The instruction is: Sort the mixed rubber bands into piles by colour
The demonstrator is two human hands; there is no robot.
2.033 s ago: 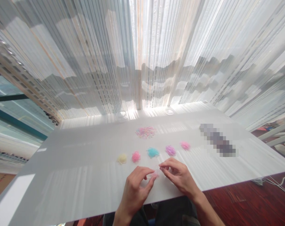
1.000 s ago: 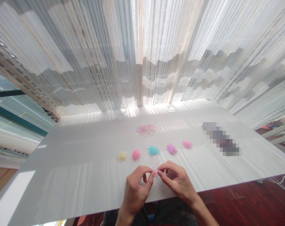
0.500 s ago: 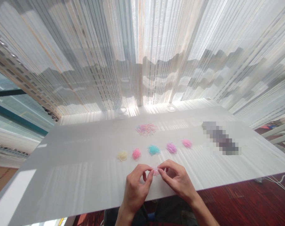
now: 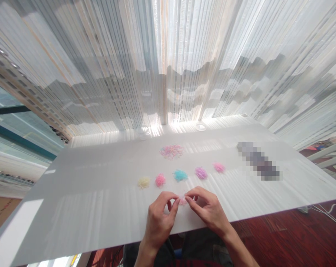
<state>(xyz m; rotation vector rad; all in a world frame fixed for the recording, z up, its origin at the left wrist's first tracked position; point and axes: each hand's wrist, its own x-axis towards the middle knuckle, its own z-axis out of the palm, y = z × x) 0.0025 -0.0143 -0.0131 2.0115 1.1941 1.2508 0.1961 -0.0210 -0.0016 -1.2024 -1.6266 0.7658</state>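
Near the table's front edge, my left hand (image 4: 162, 213) pinches thumb against forefinger. Facing it, my right hand (image 4: 206, 205) makes the same pinch, a short gap apart. What sits between the fingertips is too small to make out. A little pale pink heap (image 4: 182, 200) of thin strands shows in the gap. Beyond the hands runs a row of small heaps of thin pieces: yellow (image 4: 143, 182), deep pink (image 4: 160, 180), turquoise (image 4: 180, 175), purple (image 4: 201, 172) and light pink (image 4: 219, 167). Farther back, a wider mixed-colour heap (image 4: 172, 151) lies spread out.
The heaps lie on a white table (image 4: 101, 207). Two clear round items, left (image 4: 142, 130) and right (image 4: 200, 127), stand at its back edge by striped curtains (image 4: 115, 74). A pixelated long object (image 4: 259, 161) lies on the right. White cables (image 4: 327, 215) run over the red floor.
Both hands keep their pinch by the pale pink heap, with hardly any motion. The whole view has shifted very slightly.
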